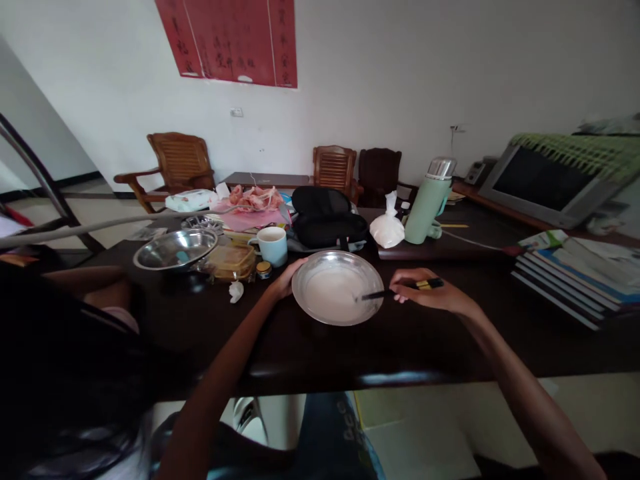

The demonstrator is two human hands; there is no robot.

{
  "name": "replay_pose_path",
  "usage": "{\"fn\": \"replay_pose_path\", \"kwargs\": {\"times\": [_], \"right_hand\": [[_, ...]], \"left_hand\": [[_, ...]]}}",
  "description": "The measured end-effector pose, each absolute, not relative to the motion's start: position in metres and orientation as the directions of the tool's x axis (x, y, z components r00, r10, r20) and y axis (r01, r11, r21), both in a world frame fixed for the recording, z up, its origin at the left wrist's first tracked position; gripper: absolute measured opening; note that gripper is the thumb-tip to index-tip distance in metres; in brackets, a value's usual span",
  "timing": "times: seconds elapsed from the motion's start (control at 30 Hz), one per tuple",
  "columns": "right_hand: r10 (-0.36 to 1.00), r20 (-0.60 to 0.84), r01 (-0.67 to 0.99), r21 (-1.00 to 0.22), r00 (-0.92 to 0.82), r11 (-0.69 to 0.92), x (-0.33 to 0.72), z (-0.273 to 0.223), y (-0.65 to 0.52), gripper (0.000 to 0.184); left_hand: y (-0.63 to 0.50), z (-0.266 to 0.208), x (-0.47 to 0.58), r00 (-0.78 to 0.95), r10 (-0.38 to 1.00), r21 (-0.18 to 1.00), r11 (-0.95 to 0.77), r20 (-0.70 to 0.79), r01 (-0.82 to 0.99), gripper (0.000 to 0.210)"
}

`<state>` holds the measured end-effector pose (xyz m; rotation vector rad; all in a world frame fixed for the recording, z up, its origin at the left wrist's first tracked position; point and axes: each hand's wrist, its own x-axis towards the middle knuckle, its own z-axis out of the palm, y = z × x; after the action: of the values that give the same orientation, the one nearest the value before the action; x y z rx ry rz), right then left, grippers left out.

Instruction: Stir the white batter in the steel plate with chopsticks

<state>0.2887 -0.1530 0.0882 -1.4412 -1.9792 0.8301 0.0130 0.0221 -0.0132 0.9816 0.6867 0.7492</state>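
steel bowl (370,270): left hand (286,281) at rim, grip unclear; right hand (423,292), fingers curled round black chopsticks (376,295).

Two slim bare forearms (520,377) — long, narrow at the wrists (466,307) — and two bare hands (440,297).

At eleven o'clock the red poster (233,43) is cut off, at eight another person's dark hair (65,373); the chopsticks (377,295) blur at their tips.

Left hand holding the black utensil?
No, the right hand holds the black utensil, while the left hand is against the metal bowl.
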Motion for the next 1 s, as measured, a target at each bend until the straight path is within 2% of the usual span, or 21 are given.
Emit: {"fn": "replay_pose_path", "kwargs": {"times": [0.03,0.1,0.2,0.27,0.3,0.4,0.47,0.53,0.67,0.7,0.77,0.87,0.93,1.0], "right_hand": [[0.949,0.024,0.593,-0.775,-0.315,0.217,0.286,0.088,-0.152,0.019],[0.931,0.018,0.543,-0.808,-0.365,0.228,0.273,0.084,-0.141,0.018],[0.942,0.171,0.539,-0.784,-0.288,0.308,0.263,0.08,-0.121,0.018],[0.945,0.221,0.58,-0.748,-0.24,0.322,0.273,0.082,-0.12,0.02],[0.948,0.201,0.597,-0.74,-0.246,0.312,0.28,0.084,-0.123,0.022],[0.944,-0.003,0.557,-0.808,-0.331,0.193,0.291,0.088,-0.134,0.022],[0.917,-0.046,0.521,-0.834,-0.396,0.183,0.283,0.087,-0.132,0.021],[0.911,0.027,0.506,-0.825,-0.412,0.253,0.271,0.083,-0.121,0.019],[0.937,0.228,0.575,-0.743,-0.264,0.343,0.279,0.083,-0.11,0.02],[0.943,0.231,0.596,-0.732,-0.239,0.33,0.286,0.086,-0.113,0.023],[0.957,0.15,0.594,-0.757,-0.247,0.271,0.296,0.09,-0.123,0.025],[0.939,0.053,0.537,-0.808,-0.341,0.241,0.283,0.09,-0.124,0.025],[0.933,0.1,0.51,-0.815,-0.346,0.276,0.265,0.085,-0.111,0.022],[0.954,0.188,0.512,-0.81,-0.234,0.286,0.256,0.081,-0.095,0.021]], "left_hand": [[0.023,-0.014,0.013,0.568,0.806,0.903,0.356,-0.167,-0.24,0.027],[0.023,-0.015,0.013,0.566,0.811,0.902,0.347,-0.151,-0.257,0.026],[0.021,-0.013,0.013,0.554,0.82,0.896,0.345,-0.143,-0.279,0.024],[0.02,-0.012,0.014,0.555,0.818,0.892,0.354,-0.151,-0.28,0.025],[0.02,-0.012,0.013,0.56,0.813,0.891,0.363,-0.16,-0.274,0.025],[0.021,-0.013,0.013,0.583,0.788,0.888,0.396,-0.197,-0.235,0.027],[0.023,-0.014,0.013,0.591,0.782,0.889,0.397,-0.197,-0.229,0.027],[0.025,-0.016,0.012,0.585,0.795,0.892,0.371,-0.162,-0.257,0.025],[0.025,-0.018,0.011,0.571,0.805,0.894,0.363,-0.159,-0.263,0.025],[0.025,-0.017,0.011,0.575,0.799,0.892,0.374,-0.173,-0.253,0.026],[0.024,-0.016,0.011,0.588,0.786,0.889,0.392,-0.192,-0.235,0.026],[0.022,-0.014,0.011,0.591,0.79,0.893,0.374,-0.165,-0.251,0.024],[0.022,-0.013,0.011,0.583,0.801,0.896,0.349,-0.134,-0.274,0.024],[0.023,-0.014,0.011,0.567,0.813,0.897,0.344,-0.136,-0.277,0.023]]}}
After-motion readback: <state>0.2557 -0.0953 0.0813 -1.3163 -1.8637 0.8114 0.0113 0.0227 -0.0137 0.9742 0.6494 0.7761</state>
